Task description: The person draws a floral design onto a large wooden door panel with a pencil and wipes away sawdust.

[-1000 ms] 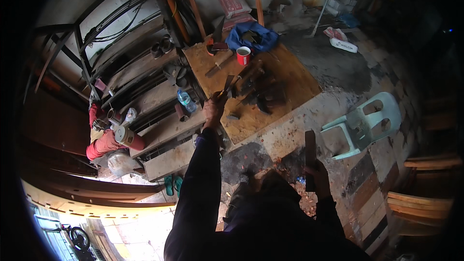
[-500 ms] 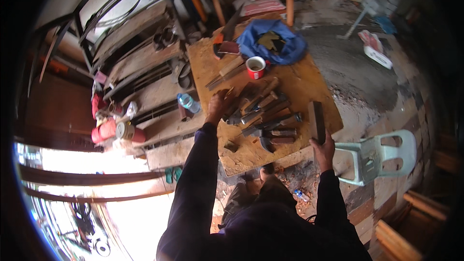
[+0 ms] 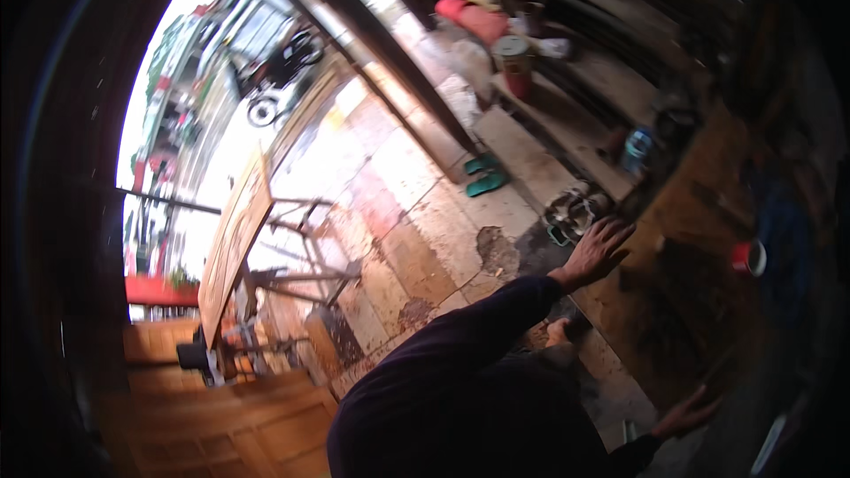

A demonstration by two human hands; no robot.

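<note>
My left hand (image 3: pixel 598 257) is over the near-left edge of the worn wooden table (image 3: pixel 699 181), fingers stretched out and nothing seen in them. Lower right, my right hand (image 3: pixel 689 414) is at the table's shaded near side, dim and smeared by motion. A faint dark edge shows beside its fingers, but whether it holds anything is unclear. Farther over the table are a red cup (image 3: pixel 750 258) with a pale rim and a blue bag (image 3: pixel 786 230), both blurred. Deep shadow hides the tools on the tabletop.
Green slippers (image 3: pixel 483 175) lie on the tiled floor beside plank steps that bear a clear bottle (image 3: pixel 637 150) and a red container (image 3: pixel 515 66). A wooden panel (image 3: pixel 232 243) stands on trestles at left, with panelled wood (image 3: pixel 230 429) below. A motorcycle (image 3: pixel 282 75) is outside.
The view has swung left toward the bright doorway, shifting the table right. My left hand has gone from gripping near the tools to open fingers. The dark wooden block in my right hand is no longer clear.
</note>
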